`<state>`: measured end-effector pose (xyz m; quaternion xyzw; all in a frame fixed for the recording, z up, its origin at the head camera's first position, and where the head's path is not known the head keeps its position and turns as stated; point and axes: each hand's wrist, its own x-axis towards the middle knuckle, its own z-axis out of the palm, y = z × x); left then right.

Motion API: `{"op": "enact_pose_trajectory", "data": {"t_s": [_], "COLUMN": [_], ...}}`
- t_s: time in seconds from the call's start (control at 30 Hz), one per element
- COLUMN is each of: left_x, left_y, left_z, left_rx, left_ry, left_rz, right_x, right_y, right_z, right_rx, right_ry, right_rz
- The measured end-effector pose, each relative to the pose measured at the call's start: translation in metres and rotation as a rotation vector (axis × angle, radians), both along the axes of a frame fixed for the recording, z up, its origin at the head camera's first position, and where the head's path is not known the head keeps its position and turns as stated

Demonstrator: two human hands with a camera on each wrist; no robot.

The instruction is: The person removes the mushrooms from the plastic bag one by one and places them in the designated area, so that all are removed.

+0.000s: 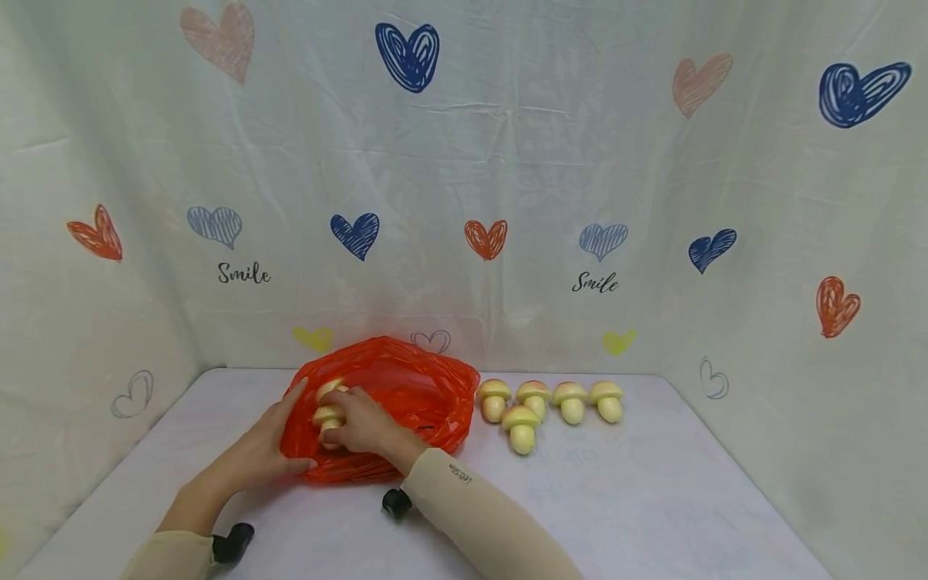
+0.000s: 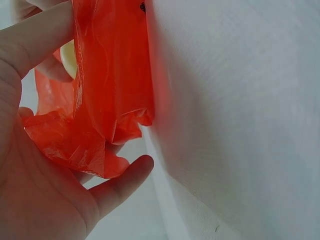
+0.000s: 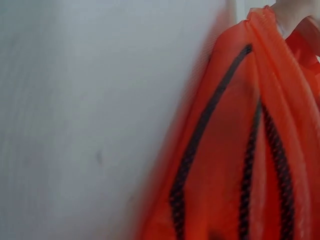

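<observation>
Your left hand [image 1: 254, 455] lies at the near left edge of the orange plastic bag [image 1: 406, 395], thumb on the desk-side rim and index finger stretched up along the bag's mouth. The left wrist view shows its fingers fairly straight with crumpled film [image 2: 95, 105] between thumb and forefinger, holding the opening spread rather than clenched. Your right hand [image 1: 362, 423] is inside the mouth of the bag, fingers curled round a pale yellow toy mushroom [image 1: 329, 415], which it grips by the cap and stem. A second mushroom cap [image 1: 329, 388] shows just behind it, also within the bag, touching or nearly touching the one you hold. The right wrist view is filled by blurred orange film [image 3: 240, 150] with dark stripes, so your fingers do not show there.

The bag sits on the white desk [image 1: 652, 499] towards the back, left of centre, its rim standing up and open towards you. Just to the right of the bag, five more toy mushrooms stand on the desk: four in a row [image 1: 551, 400] along the back and one [image 1: 522, 428] in front of that row, close to them. A white cloth backdrop [image 1: 507, 161] printed with hearts and the word "Smile" hangs behind and to both sides.
</observation>
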<state>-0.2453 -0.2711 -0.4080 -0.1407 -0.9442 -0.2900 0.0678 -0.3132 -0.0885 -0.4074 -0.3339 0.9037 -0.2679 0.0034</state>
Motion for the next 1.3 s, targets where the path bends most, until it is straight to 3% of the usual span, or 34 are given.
{"op": "enact_pose_trajectory", "data": {"t_s": [0.6, 1.3], "left_x": [-0.0018, -0.0015], "left_y": [-0.0004, -0.0005], "left_z": [-0.0027, -0.0022], "left_rx": [0.006, -0.002], "left_ry": [-0.031, -0.014], "left_rz": [0.021, 0.014], "right_x": [0.0004, -0.0017], "right_y": [0.0098, 0.0088], "right_z": [0.0026, 0.0005], "right_rx": [0.033, -0.002], "right_ry": [-0.030, -0.040], "right_rz": [0.010, 0.019]}}
